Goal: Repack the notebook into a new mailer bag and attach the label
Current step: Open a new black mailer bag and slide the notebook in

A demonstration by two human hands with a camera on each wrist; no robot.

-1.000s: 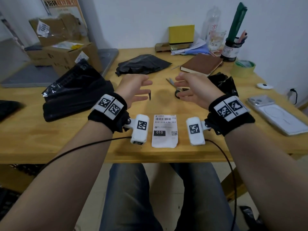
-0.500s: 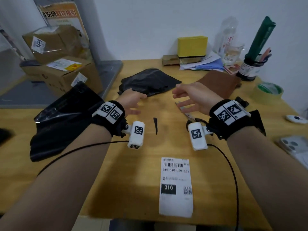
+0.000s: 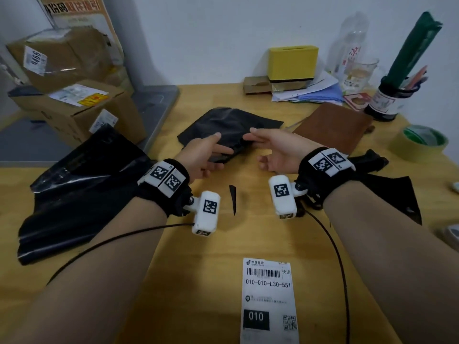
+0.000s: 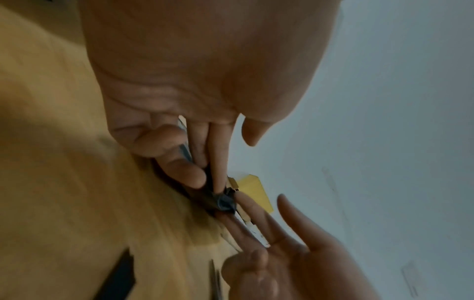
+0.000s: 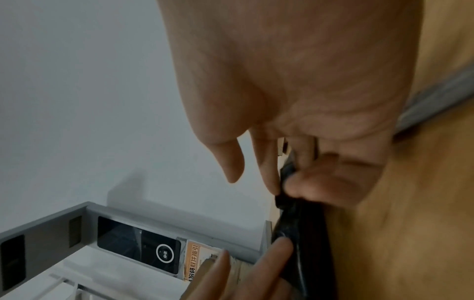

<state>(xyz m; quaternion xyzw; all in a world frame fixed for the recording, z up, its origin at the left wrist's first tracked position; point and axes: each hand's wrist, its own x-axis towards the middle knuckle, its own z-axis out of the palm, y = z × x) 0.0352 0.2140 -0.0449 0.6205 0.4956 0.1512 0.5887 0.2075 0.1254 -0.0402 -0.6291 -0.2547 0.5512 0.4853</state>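
Observation:
A folded black mailer bag (image 3: 231, 125) lies at the middle of the wooden table (image 3: 198, 269). My left hand (image 3: 211, 152) and right hand (image 3: 265, 145) reach to its near edge, thumbs raised clear. In the wrist views my left hand's fingers (image 4: 205, 162) and right hand's fingers (image 5: 277, 176) touch the crumpled bag edge (image 4: 224, 201) (image 5: 302, 233); I see no pinch. The brown notebook (image 3: 332, 127) lies bare behind my right hand. The white shipping label (image 3: 269, 299) lies flat near the front edge.
A big black plastic bag (image 3: 74, 194) covers the left of the table, and a torn black bag (image 3: 387, 187) lies under my right wrist. A thin black strip (image 3: 232, 198) lies between my wrists. Cardboard boxes (image 3: 82, 108) stand at left, a tape roll (image 3: 419, 142) at right.
Both hands have moved forward, away from me, from above the table's middle to the folded black bag. The view has shifted forward, so the label now lies nearer the frame's bottom.

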